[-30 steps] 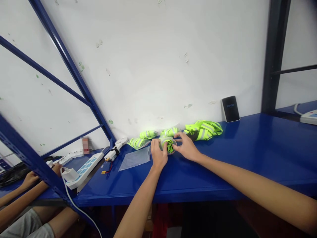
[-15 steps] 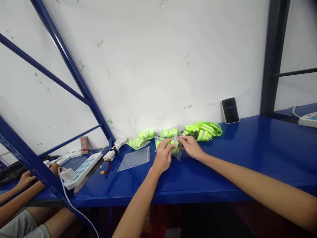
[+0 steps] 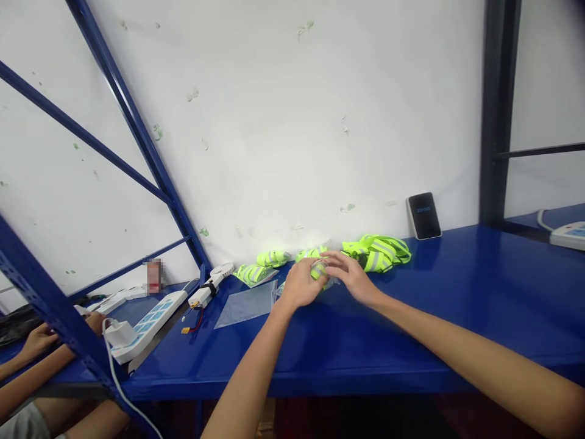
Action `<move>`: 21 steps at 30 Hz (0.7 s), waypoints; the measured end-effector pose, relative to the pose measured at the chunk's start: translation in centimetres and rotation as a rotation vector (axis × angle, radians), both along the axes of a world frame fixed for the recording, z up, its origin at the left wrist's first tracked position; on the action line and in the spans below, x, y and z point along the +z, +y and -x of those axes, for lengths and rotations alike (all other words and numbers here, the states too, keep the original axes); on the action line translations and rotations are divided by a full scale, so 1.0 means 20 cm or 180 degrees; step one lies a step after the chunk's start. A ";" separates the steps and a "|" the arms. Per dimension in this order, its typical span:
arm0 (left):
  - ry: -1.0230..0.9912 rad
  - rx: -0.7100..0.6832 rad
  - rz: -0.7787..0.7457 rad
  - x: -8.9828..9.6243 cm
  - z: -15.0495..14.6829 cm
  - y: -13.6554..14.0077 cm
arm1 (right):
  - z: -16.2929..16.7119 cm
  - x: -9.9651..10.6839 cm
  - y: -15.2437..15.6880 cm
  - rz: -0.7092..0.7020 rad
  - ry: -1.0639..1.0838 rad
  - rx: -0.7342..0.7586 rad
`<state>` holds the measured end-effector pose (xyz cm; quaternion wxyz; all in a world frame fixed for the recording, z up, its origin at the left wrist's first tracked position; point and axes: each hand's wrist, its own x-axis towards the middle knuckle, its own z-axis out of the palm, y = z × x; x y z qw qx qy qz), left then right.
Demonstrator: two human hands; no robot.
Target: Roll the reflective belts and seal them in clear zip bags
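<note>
My left hand [image 3: 302,285] is wrapped round a clear plastic bag holding a rolled neon-yellow reflective strap [image 3: 319,268]. From the other side, my right hand [image 3: 351,275] bends its fingers over the bag's top right, closed on it; my fingers hide much of the bundle. Behind my hands lies another bagged neon roll [image 3: 311,252]. Two more bagged rolls, a nearer one [image 3: 250,274] and a farther one [image 3: 273,258], rest to the left. A flat clear bag [image 3: 245,304] lies left of my left hand. Loose neon straps [image 3: 378,252] are heaped beyond my right hand.
A black-screened device [image 3: 424,216] leans on the wall. At left are a small white fan [image 3: 222,271], a wired white device [image 3: 201,296], a power strip [image 3: 150,326] and a blue rack post [image 3: 59,311]. A co-worker's hands [image 3: 41,340] are beyond the post.
The bagged roll has been lifted and turned between my hands. My right fingers have moved from the bag's edge over its top. The camera view has shifted slightly.
</note>
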<state>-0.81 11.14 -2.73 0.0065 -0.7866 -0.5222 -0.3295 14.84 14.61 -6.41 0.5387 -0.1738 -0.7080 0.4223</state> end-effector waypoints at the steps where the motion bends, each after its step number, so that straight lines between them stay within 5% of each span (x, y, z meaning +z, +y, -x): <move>1: -0.0262 -0.0110 -0.0060 0.01 -0.01 0.00 | 0.00 0.00 -0.01 -0.0106 0.0082 -0.0045; 6: -0.1636 -0.0664 0.0220 0.01 0.01 0.05 | -0.03 0.02 0.02 -0.0536 0.0533 -0.0800; 12: -0.2692 -0.0813 0.0666 -0.06 0.07 0.16 | -0.07 0.05 0.08 -0.0395 -0.0171 -0.1218; 16: -0.2502 -0.0732 0.0552 -0.02 0.11 0.18 | -0.07 0.05 0.07 -0.0624 -0.0360 -0.1117; 21: -0.1398 -0.0800 0.0487 0.10 0.16 0.14 | -0.08 0.03 0.05 -0.0943 -0.0624 -0.1050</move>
